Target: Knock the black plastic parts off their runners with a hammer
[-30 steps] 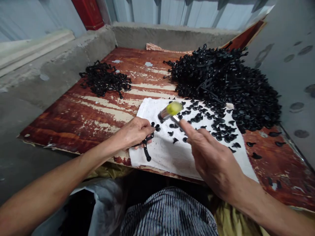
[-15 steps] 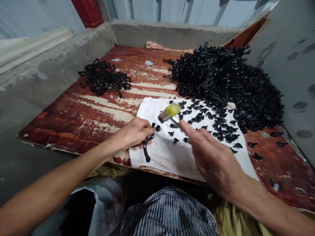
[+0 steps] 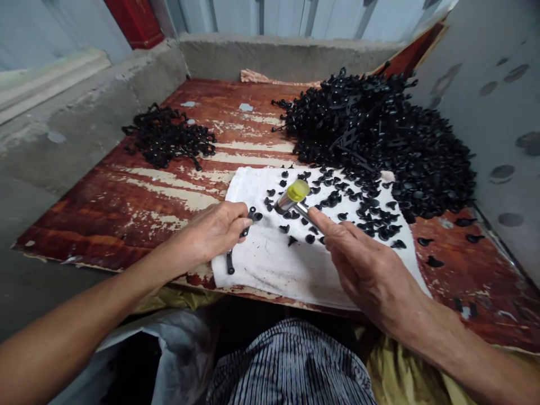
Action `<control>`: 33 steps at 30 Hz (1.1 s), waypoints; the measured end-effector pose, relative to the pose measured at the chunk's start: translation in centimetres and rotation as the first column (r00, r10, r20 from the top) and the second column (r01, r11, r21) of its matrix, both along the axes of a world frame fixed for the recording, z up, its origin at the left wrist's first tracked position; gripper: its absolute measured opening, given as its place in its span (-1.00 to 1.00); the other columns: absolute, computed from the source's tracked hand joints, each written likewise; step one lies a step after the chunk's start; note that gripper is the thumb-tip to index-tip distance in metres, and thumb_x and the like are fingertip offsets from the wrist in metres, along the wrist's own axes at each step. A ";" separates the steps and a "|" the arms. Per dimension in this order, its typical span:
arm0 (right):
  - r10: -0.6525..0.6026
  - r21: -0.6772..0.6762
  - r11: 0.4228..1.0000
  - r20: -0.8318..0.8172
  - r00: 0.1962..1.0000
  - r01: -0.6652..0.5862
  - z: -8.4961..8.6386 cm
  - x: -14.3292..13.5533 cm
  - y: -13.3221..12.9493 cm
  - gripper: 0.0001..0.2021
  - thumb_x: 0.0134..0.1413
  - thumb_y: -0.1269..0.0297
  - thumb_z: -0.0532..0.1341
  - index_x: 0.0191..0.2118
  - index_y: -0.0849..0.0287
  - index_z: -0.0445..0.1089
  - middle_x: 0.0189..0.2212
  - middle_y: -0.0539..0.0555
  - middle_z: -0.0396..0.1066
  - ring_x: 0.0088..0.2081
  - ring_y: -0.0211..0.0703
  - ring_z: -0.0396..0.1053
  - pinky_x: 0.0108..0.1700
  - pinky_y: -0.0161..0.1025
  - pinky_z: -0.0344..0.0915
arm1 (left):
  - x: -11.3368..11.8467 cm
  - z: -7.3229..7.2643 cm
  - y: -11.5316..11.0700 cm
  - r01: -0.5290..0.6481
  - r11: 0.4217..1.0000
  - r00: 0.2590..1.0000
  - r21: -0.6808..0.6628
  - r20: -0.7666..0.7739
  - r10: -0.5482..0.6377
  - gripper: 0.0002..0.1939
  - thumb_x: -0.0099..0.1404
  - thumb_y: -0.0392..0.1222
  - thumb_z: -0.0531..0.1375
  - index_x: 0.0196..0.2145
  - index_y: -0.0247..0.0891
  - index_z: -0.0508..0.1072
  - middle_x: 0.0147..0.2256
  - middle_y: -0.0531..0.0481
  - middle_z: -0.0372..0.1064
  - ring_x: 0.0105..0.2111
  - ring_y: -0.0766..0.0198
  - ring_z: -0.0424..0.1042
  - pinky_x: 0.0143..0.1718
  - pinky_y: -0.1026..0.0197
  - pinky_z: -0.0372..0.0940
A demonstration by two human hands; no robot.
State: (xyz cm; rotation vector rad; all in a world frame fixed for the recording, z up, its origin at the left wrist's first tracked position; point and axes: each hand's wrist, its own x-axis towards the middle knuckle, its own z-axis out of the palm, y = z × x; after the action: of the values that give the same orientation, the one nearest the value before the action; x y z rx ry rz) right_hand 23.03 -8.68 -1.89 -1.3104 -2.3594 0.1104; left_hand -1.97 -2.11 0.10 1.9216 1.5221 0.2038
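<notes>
My right hand [image 3: 363,253] is closed around the handle of a small mallet [image 3: 292,195] with a metal head, a yellow-green face on one end and a dark one on the other. The mallet's dark end is low over the white cloth [image 3: 270,264], among loose black parts with short stems. On the cloth's left side, my left hand [image 3: 221,228] pinches a black branched plastic frame [image 3: 230,262]; its rounded ends stick out past the fingers and below the hand. The middle of the frame is hidden by my fingers.
A large heap of black plastic parts [image 3: 379,129] covers the right rear of the worn red-brown board [image 3: 139,208]. Left of it lies a smaller pile of black frames [image 3: 169,135]. A concrete ledge [image 3: 84,118] borders the left, and a grey panel [image 3: 498,146] stands on the right.
The black frame has turned and shifted left with my left hand. The mallet has come to a slower, sharper position near the cloth. The whole view has shifted slightly.
</notes>
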 end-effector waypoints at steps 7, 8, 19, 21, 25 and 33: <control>0.019 0.006 1.000 0.134 0.991 -0.020 0.1 0.9 -1.3 -0.39 0.08 0.63 -0.03 0.28 0.43 0.23 -0.45 0.08 0.32 -0.69 -0.28 0.21 -0.67 -0.30 0.18 | 0.6 0.6 -0.5 0.129 0.990 0.990 0.060 0.049 -0.132 -0.77 0.27 -0.18 -0.01 -0.54 -0.22 0.20 -0.61 0.12 0.14 -0.58 0.38 0.14 -0.53 0.31 0.05; 0.017 0.010 1.000 0.149 0.989 -0.019 0.1 1.1 -1.5 -0.39 0.07 0.64 -0.03 0.28 0.43 0.22 -0.44 0.09 0.33 -0.70 -0.28 0.21 -0.68 -0.30 0.16 | 0.9 0.6 -0.5 0.127 0.991 0.988 0.030 0.087 -0.129 -0.77 0.27 -0.17 -0.02 -0.54 -0.22 0.20 -0.61 0.13 0.14 -0.59 0.39 0.14 -0.54 0.31 0.05; -0.111 -0.158 0.984 -0.155 0.982 0.086 -1.9 3.6 -4.3 -0.46 0.24 0.54 -0.01 0.33 0.27 0.15 -0.33 0.17 0.45 -0.52 -0.14 0.41 -0.50 -0.22 0.38 | 1.9 -0.6 0.5 0.168 0.986 0.960 -0.006 0.228 -0.162 -0.73 0.30 -0.05 0.01 -0.46 -0.24 0.30 -0.58 0.14 0.12 -0.58 0.41 0.11 -0.51 0.32 0.11; -0.128 -0.158 0.984 -0.271 0.954 0.087 -2.1 3.5 -4.4 -0.48 0.26 0.54 0.01 0.31 0.21 0.18 -0.22 0.20 0.50 -0.35 -0.10 0.50 -0.34 -0.20 0.44 | 1.9 -0.4 0.5 0.191 0.981 0.964 0.026 0.183 -0.192 -0.71 0.32 -0.04 -0.01 -0.44 -0.25 0.32 -0.56 0.13 0.18 -0.56 0.40 0.13 -0.51 0.31 0.09; -0.232 -0.318 0.944 -0.452 0.861 0.088 -0.6 2.7 -3.8 -0.62 0.29 0.40 0.06 0.18 0.23 0.29 -0.24 0.15 0.52 -0.32 -0.12 0.47 -0.30 -0.21 0.42 | 2.3 0.4 -0.9 0.238 0.963 0.961 0.127 0.115 -0.252 -0.71 0.38 -0.03 -0.01 -0.30 -0.25 0.40 -0.53 0.14 0.22 -0.54 0.36 0.20 -0.49 0.28 0.12; -0.308 -0.538 0.808 -0.734 0.605 -0.241 1.1 -1.0 -0.2 -0.87 0.16 0.23 0.23 -0.35 0.14 0.33 -0.52 -0.09 0.20 -0.49 -0.30 0.16 -0.48 -0.32 0.12 | 4.4 0.9 -3.4 0.529 0.733 0.807 0.426 0.014 -0.591 -0.83 0.38 -0.29 0.02 -0.28 -0.25 0.41 -0.38 0.07 0.43 -0.41 0.35 0.37 -0.35 0.29 0.26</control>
State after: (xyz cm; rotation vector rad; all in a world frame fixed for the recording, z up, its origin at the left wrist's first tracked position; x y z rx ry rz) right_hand 22.06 -8.91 -0.83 -1.1672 -1.5006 1.2624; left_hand 2.41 -5.54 0.99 2.5423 0.7669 0.4031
